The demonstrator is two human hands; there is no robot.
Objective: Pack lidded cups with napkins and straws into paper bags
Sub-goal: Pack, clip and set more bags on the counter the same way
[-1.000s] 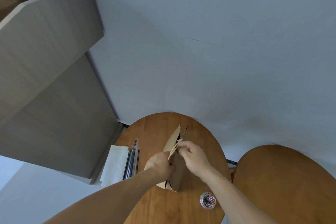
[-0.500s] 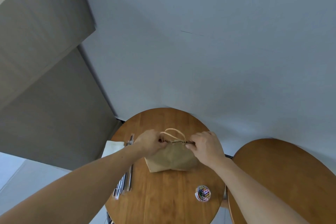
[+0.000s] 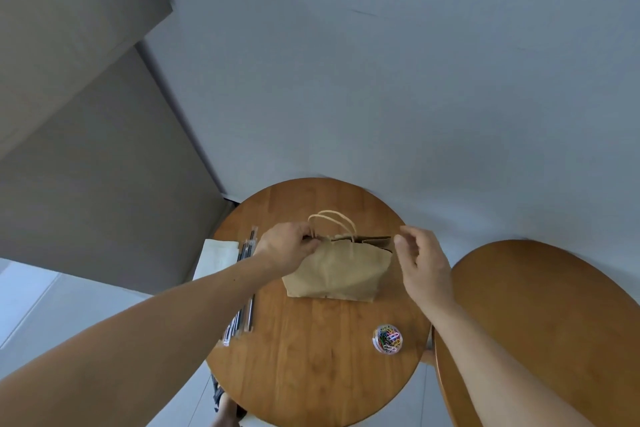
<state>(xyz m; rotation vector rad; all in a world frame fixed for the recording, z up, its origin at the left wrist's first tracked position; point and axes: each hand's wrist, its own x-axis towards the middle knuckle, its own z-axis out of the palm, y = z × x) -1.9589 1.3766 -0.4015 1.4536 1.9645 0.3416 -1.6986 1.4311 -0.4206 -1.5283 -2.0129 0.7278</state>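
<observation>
A brown paper bag (image 3: 336,270) with twisted paper handles stands on the round wooden table (image 3: 311,364), its top edge nearly flat. My left hand (image 3: 287,246) pinches the bag's top left edge by the handle. Just off the bag's top right corner, my right hand (image 3: 419,260) has loosely curled fingers with nothing between them. White napkins (image 3: 218,256) and wrapped dark straws (image 3: 246,253) lie at the table's left edge, partly under my left forearm. No cup is visible.
A small clear tub of coloured paper clips (image 3: 388,339) sits near the table's front right. A second wooden table (image 3: 540,322) stands close on the right. A grey cabinet (image 3: 86,149) rises on the left, a pale wall behind.
The bag was turned broadside and its top pressed together. My right hand has since let go of the top edge and slid right, past the corner. The left hand keeps its pinch.
</observation>
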